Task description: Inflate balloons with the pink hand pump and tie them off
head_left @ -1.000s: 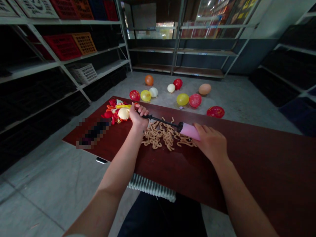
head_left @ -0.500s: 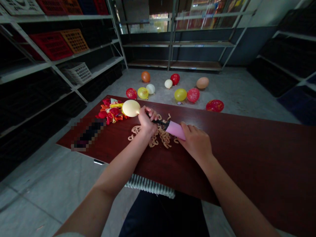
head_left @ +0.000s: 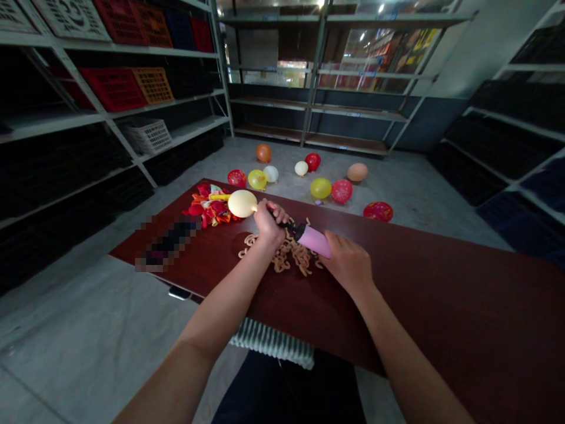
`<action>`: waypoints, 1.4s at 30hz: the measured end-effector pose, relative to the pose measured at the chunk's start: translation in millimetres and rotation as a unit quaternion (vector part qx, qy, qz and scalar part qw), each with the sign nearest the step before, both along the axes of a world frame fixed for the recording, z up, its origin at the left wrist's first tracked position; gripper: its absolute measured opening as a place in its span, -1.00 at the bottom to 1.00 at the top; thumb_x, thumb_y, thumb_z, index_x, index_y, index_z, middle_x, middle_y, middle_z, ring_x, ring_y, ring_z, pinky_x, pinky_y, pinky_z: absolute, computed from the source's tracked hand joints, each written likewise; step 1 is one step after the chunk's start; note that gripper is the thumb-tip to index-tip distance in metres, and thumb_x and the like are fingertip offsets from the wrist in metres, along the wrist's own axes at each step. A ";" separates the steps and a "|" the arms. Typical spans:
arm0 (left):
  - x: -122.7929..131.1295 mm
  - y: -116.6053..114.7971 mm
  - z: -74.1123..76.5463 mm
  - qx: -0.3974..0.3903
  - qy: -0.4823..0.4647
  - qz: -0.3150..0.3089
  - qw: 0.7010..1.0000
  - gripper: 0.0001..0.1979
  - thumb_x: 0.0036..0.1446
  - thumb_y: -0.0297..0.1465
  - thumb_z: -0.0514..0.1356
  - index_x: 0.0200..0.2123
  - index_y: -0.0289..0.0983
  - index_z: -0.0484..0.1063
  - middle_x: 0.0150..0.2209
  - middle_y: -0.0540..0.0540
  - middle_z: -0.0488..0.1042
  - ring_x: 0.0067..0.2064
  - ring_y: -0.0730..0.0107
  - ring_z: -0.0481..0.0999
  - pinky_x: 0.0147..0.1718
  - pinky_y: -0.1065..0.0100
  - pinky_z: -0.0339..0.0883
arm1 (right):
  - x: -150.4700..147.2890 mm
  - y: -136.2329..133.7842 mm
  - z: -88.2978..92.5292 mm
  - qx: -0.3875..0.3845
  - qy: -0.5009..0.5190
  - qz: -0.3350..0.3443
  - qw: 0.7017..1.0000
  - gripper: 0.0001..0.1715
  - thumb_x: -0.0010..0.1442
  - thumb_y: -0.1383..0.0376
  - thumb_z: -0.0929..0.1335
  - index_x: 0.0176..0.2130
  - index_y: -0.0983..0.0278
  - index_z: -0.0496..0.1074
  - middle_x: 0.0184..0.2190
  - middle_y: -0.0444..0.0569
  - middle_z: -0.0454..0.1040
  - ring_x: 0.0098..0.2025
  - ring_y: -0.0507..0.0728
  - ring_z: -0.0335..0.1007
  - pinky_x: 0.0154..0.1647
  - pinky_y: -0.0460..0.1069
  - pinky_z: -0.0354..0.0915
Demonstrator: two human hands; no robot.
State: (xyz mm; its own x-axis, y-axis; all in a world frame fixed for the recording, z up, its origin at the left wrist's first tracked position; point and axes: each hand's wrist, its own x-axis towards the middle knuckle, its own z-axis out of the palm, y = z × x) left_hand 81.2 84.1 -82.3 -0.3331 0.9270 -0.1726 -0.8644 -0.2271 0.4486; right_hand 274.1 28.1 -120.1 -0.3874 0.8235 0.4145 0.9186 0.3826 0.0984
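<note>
My left hand (head_left: 269,224) is closed around the neck of a partly inflated cream balloon (head_left: 242,204) and the black nozzle end of a hand balloon pump (head_left: 312,241). Wrapped round the pump's pink barrel is my right hand (head_left: 348,262). The pump slants above the table, with its black end toward the left. Under it lies a loose pile of tan, curled, worm-like pieces (head_left: 282,259), partly hidden by my left hand and the pump. Just left of the cream balloon sits a heap of uninflated balloons (head_left: 212,206), mostly red, orange and yellow.
The dark red-brown table (head_left: 419,294) extends to the right. A blurred-out dark object (head_left: 170,241) lies near its left end. On the floor beyond are several inflated balloons, including an orange one (head_left: 263,153) and a yellow one (head_left: 321,188). Shelves with crates (head_left: 112,88) stand left.
The camera view has tilted up a little, so the scene sits lower in the frame. Both hands keep their grips; the cream balloon looks about the same size.
</note>
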 end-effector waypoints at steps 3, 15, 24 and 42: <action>-8.6 0.4 4.5 -0.008 -0.012 0.021 1.000 -0.65 0.32 -0.45 -0.05 -0.56 -0.24 0.06 -0.69 0.13 -0.05 -0.73 0.59 -0.04 -0.69 0.45 -0.12 | 6.6 2.5 -1.5 0.011 -0.020 -0.007 1.000 -0.52 0.21 0.24 0.35 0.11 0.25 0.36 -0.16 0.04 0.55 -0.16 0.21 0.42 -0.22 0.00 0.16; -47.1 5.3 10.9 0.036 -0.054 0.063 0.996 -0.66 0.28 -0.52 -0.09 -0.57 -0.24 0.00 -0.69 0.15 -0.07 -0.73 0.64 -0.05 -0.68 0.48 -0.13 | 46.7 11.3 10.0 0.081 -0.067 -0.047 0.993 -0.55 0.23 0.19 0.34 0.09 0.26 0.39 -0.20 0.07 0.52 -0.17 0.23 0.33 -0.18 0.06 0.07; -39.7 -2.3 18.1 0.021 -0.010 0.081 0.996 -0.66 0.30 -0.51 -0.10 -0.54 -0.23 -0.06 -0.68 0.15 -0.10 -0.73 0.63 -0.08 -0.68 0.48 -0.12 | 49.3 13.4 2.4 0.059 0.001 -0.099 0.993 -0.54 0.17 0.17 0.39 0.04 0.27 0.41 -0.18 0.08 0.53 -0.16 0.25 0.35 -0.18 0.06 0.08; -0.9 -11.2 11.4 -0.007 0.051 0.047 0.998 -0.59 0.36 -0.47 -0.07 -0.57 -0.22 -0.12 -0.68 0.13 -0.12 -0.71 0.59 -0.12 -0.69 0.44 -0.11 | 18.6 -3.6 3.1 -0.007 0.030 -0.048 0.998 -0.62 0.20 0.20 0.37 -0.02 0.32 0.40 -0.22 0.12 0.52 -0.19 0.23 0.37 -0.18 0.06 0.05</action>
